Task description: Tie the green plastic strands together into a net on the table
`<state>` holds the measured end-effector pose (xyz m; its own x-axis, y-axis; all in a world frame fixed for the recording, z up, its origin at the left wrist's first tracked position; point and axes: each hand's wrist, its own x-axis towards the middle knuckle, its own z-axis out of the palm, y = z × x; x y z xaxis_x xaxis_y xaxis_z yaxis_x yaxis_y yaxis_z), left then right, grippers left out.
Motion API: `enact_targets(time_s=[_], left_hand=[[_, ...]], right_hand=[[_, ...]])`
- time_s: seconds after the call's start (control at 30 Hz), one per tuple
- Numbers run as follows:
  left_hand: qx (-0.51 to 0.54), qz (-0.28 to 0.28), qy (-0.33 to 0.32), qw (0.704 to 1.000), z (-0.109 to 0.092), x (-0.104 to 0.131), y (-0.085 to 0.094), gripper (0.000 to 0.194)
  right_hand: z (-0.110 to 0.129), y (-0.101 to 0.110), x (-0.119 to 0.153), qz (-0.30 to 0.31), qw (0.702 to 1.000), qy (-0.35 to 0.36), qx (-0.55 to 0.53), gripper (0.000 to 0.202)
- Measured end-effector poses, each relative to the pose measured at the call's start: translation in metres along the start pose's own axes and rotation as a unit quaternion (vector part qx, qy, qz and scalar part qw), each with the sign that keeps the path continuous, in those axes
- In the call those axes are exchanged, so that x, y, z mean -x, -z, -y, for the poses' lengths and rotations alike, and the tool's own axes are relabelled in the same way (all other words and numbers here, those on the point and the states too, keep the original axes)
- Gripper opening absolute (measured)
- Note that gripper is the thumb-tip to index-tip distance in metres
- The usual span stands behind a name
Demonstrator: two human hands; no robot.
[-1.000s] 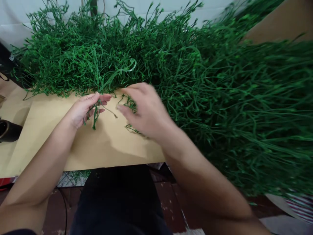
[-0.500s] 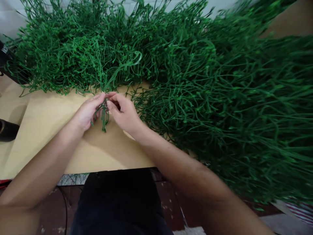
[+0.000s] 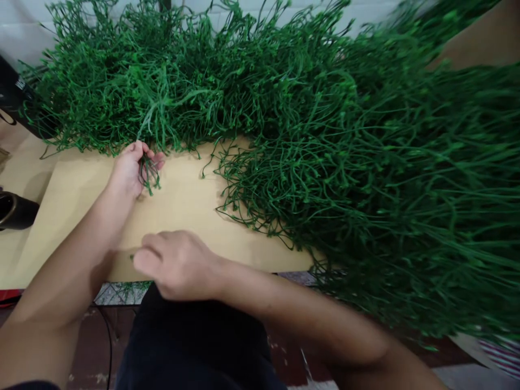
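My left hand (image 3: pixel 134 165) is closed around a small bunch of thin green stems (image 3: pixel 149 176). Their short tips hang down over the palm, and the longer ends run up into the green pile behind. Nearer the front edge of the board, my right hand (image 3: pixel 179 265) is curled, fingers folded under with the thumb against them. A tiny green bit (image 3: pixel 132 258) shows just beyond its thumb; whether it is in the grip I cannot tell. Both hands are above a pale tan board (image 3: pixel 190 200).
A thick heap of green plant-like stems (image 3: pixel 365 162) spreads along the back and right side. To the left are a dark cylinder (image 3: pixel 20 92) and a dark cup-like object (image 3: pixel 18 211). Brown cardboard (image 3: pixel 483 38) leans at the upper right. Behind is a white tiled wall (image 3: pixel 24 32).
My right hand has left the bunch and moved down towards the front edge. My left hand, still holding the stems, has shifted a little left in view.
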<state>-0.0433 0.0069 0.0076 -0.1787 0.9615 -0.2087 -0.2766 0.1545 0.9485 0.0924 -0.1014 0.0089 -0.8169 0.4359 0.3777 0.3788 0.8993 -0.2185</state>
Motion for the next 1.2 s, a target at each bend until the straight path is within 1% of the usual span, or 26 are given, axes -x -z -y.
enact_targets(time_s=[0.03,0.07,0.1,0.13,0.2,0.23,0.27,0.3,0.33,0.4,0.43,0.47,0.5,0.53,0.57,0.6,0.63,0.67,0.7,0.77,0.83,0.9,0.97,1.07,1.2], left_hand=[[0.006,0.009,-0.005,1.000,-0.001,-0.001,0.004,0.024],[0.008,0.024,-0.006,1.000,-0.001,0.000,0.006,0.022],[0.007,0.041,-0.002,0.999,-0.001,0.002,0.007,0.021],[0.006,0.056,0.005,0.998,-0.001,0.005,0.007,0.021],[0.005,0.077,0.023,0.997,0.000,0.010,0.004,0.021],[0.007,0.084,0.032,0.996,0.000,0.011,0.003,0.022],[0.010,0.092,0.040,0.995,0.001,0.011,0.001,0.022],[0.015,0.099,0.044,0.994,0.001,0.011,0.000,0.023],[0.019,0.107,0.045,0.993,0.002,0.010,0.000,0.023],[0.022,0.120,0.040,0.992,0.003,0.009,-0.001,0.024],[0.022,0.125,0.037,0.991,0.004,0.009,-0.002,0.025],[0.021,0.129,0.034,0.991,0.005,0.009,-0.002,0.025],[0.020,0.133,0.032,0.990,0.006,0.010,-0.003,0.025],[0.020,0.139,0.031,0.990,0.006,0.011,-0.004,0.025],[0.021,0.144,0.029,0.989,0.007,0.012,-0.005,0.026],[0.021,0.148,0.026,0.988,0.007,0.013,-0.006,0.026],[0.022,0.152,0.024,0.988,0.007,0.015,-0.007,0.026],[0.022,0.155,0.023,0.987,0.007,0.015,-0.009,0.025],[0.021,0.156,0.025,0.987,0.007,0.016,-0.010,0.025],[0.022,0.156,0.032,0.987,0.006,0.016,-0.011,0.025],[0.027,0.158,0.038,0.986,0.006,0.016,-0.012,0.026],[0.031,0.163,0.038,0.985,0.007,0.015,-0.012,0.025],[0.027,0.166,0.037,0.985,0.007,0.015,-0.012,0.024],[0.013,0.157,0.035,0.987,0.008,0.014,-0.013,0.022],[-0.003,0.144,0.041,0.989,0.009,0.013,-0.012,0.023]], right_hand=[[0.005,0.002,0.000,-0.008,1.000,0.022,0.009,0.025],[0.006,0.007,0.001,-0.021,1.000,0.013,0.013,0.027],[0.002,0.015,0.003,-0.036,0.999,-0.018,0.017,0.027],[-0.007,0.025,0.006,-0.055,0.996,-0.065,0.020,0.024],[-0.031,0.051,0.019,-0.109,0.978,-0.170,0.060,0.024],[-0.044,0.066,0.029,-0.149,0.960,-0.219,0.092,0.024],[-0.057,0.081,0.040,-0.183,0.936,-0.268,0.137,0.024],[-0.067,0.095,0.050,-0.212,0.907,-0.313,0.186,0.025],[-0.076,0.107,0.060,-0.229,0.873,-0.360,0.235,0.026],[-0.084,0.123,0.073,-0.225,0.827,-0.420,0.299,0.032],[-0.085,0.125,0.075,-0.225,0.809,-0.440,0.320,0.036],[-0.083,0.124,0.074,-0.227,0.804,-0.444,0.325,0.039],[-0.081,0.119,0.069,-0.225,0.815,-0.435,0.311,0.039],[-0.078,0.112,0.062,-0.218,0.838,-0.416,0.277,0.038],[-0.074,0.102,0.052,-0.199,0.872,-0.385,0.226,0.034],[-0.071,0.090,0.042,-0.157,0.909,-0.355,0.153,0.032],[-0.068,0.078,0.031,-0.130,0.927,-0.341,0.088,0.030],[-0.066,0.066,0.020,-0.088,0.939,-0.330,0.032,0.030],[-0.065,0.054,0.010,-0.062,0.944,-0.323,-0.006,0.029],[-0.063,0.033,-0.004,-0.043,0.948,-0.309,-0.053,0.027],[-0.063,0.018,-0.014,-0.039,0.948,-0.309,-0.072,0.027],[-0.065,0.007,-0.018,-0.035,0.943,-0.323,-0.072,0.028],[-0.069,0.001,-0.021,-0.034,0.937,-0.340,-0.070,0.026],[-0.075,-0.005,-0.021,-0.042,0.929,-0.355,-0.098,0.020],[-0.076,-0.006,-0.018,-0.065,0.931,-0.331,-0.138,0.016]])
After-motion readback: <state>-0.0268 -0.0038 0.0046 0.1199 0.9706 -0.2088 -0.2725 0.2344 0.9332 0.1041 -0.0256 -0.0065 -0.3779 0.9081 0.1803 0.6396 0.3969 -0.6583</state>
